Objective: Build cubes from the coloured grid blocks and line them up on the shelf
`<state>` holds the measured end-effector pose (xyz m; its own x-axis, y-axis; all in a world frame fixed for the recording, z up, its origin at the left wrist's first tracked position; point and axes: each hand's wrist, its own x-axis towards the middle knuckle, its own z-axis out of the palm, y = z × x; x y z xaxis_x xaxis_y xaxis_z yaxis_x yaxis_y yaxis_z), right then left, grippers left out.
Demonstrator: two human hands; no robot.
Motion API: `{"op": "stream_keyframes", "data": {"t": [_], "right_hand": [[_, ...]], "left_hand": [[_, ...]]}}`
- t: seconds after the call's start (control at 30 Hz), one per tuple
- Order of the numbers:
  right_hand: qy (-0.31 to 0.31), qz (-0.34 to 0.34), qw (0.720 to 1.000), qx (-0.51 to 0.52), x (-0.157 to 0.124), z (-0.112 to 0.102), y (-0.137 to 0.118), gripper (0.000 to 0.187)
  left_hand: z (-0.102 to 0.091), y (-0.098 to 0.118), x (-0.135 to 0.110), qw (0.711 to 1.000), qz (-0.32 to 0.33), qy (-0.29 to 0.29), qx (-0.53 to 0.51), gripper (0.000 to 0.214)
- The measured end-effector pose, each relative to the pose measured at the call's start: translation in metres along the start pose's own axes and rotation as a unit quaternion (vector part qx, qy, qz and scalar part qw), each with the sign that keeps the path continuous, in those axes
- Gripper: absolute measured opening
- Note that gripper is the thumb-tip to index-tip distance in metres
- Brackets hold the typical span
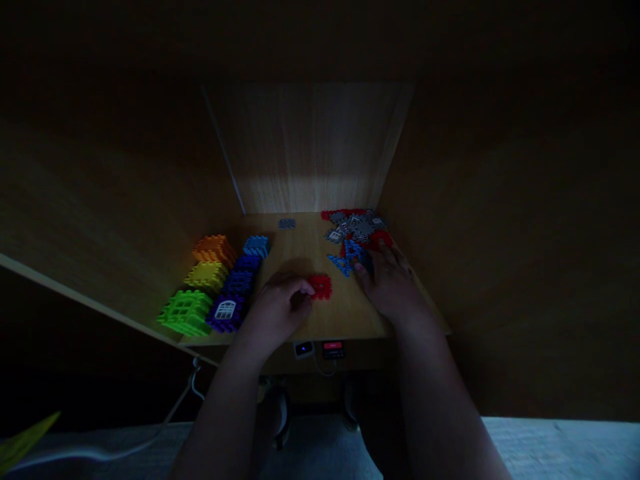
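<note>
My left hand (280, 303) is over the middle of a wooden shelf (350, 317). Its thumb and index finger are closed at the left edge of a red notched plastic tile (323, 287). My right hand (393, 277) rests at the right side with its fingers apart, reaching over a loose heap. A red piece (381, 238) lies by its fingertips. Blue triangular pieces (345, 260) are next to its thumb, and grey notched pieces (357, 225) lie behind them. Shadow hides part of what is under the right palm.
At left stand stacks of notched tiles: orange (214, 247), yellow (206, 273), green (186, 311), light blue (257, 246), dark blue (239, 282) and purple (225, 311). One grey tile (287, 223) lies at the back. Wooden panels enclose the sides and rear. Small devices (333, 349) sit below the front edge.
</note>
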<state>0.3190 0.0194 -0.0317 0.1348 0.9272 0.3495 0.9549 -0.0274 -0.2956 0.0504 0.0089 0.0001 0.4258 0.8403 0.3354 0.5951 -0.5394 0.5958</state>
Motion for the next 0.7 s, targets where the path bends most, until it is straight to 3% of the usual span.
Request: {"op": "stream_keyframes", "data": {"t": [0.3, 0.5, 0.7], "right_hand": [[-0.015, -0.001, 1.0, -0.027, 0.01, 0.0, 0.013, 0.058], [0.028, -0.011, 0.999, -0.016, 0.009, -0.005, 0.011, 0.049], [0.05, 0.024, 0.998, -0.017, 0.003, -0.001, 0.01, 0.043]], "left_hand": [[-0.001, 0.002, -0.001, 1.0, -0.005, 0.002, -0.003, 0.016], [-0.002, 0.002, 0.0, 1.0, 0.006, 0.008, -0.002, 0.018], [-0.001, 0.002, 0.0, 1.0, 0.003, 0.005, -0.007, 0.016]]}}
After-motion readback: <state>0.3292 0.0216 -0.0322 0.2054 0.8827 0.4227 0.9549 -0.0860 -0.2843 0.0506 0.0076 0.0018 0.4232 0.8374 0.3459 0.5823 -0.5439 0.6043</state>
